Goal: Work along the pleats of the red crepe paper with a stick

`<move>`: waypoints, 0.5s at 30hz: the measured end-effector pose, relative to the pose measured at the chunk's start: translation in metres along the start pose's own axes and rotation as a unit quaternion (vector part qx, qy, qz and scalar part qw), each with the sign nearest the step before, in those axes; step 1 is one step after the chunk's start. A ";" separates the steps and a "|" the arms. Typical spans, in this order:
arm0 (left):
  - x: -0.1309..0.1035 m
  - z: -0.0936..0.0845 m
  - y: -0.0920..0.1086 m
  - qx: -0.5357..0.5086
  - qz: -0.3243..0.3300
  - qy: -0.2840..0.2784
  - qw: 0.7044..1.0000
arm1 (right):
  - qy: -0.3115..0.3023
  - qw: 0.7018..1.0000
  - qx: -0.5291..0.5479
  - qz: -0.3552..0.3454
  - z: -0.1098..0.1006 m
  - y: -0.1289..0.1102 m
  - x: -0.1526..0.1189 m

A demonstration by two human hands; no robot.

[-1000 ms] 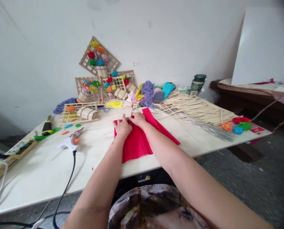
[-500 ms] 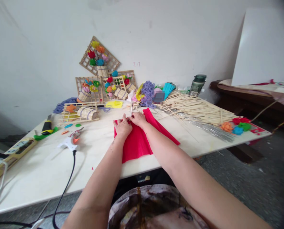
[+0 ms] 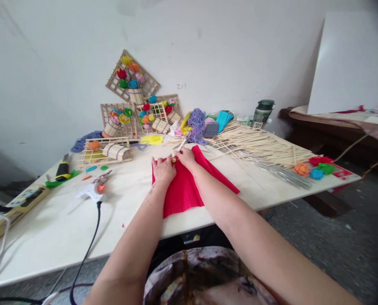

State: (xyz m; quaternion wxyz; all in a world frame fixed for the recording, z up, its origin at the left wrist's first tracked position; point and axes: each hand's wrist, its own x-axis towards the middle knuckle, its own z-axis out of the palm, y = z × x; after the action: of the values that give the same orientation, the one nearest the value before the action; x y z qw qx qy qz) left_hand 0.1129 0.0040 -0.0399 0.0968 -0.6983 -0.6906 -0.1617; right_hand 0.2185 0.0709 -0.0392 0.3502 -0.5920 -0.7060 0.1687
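Near the middle of the table's far half, the right hand (image 3: 185,157) had its fingers closed around a slim pen-like tool (image 3: 182,145) whose tip slanted up and away toward the wall, and the left hand (image 3: 164,170) lay just beside it, fingers spread and pressed flat on the red crepe paper (image 3: 182,191). Both hands met at the paper's far edge, where a small yellow-green spot showed between them; what it was could not be made out. The red sheet ran from there back to the table's near edge, one flap folded out toward the right. Left of the sheet lay a white glue gun (image 3: 92,191), its black cord falling over the near edge, with a yellow-and-black cutter (image 3: 62,168) farther toward the left edge and a power strip (image 3: 15,202) at the left corner. Along the far edge stood wooden lattice frames with paper flowers (image 3: 132,79). Bamboo sticks (image 3: 259,144) were heaped over the far right part, and small paper flowers (image 3: 316,168) sat by the right corner of the white table (image 3: 49,228)
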 end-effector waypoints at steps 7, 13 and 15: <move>-0.006 -0.019 0.001 0.082 0.104 -0.004 0.991 | 0.016 0.999 0.047 0.022 0.003 0.004 0.005; -0.012 -0.036 0.008 0.117 0.107 -0.092 0.983 | 0.012 0.999 0.032 0.027 0.002 0.003 0.004; -0.015 -0.041 0.008 0.147 0.112 -0.110 0.977 | 0.013 0.999 0.027 0.028 0.002 0.003 0.004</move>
State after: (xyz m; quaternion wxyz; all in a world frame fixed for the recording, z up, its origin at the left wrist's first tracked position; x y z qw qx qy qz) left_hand 0.1168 -0.0253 -0.0065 0.1394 -0.7628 -0.6306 0.0312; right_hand 0.2187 0.0753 -0.0412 0.3698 -0.6044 -0.6796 0.1899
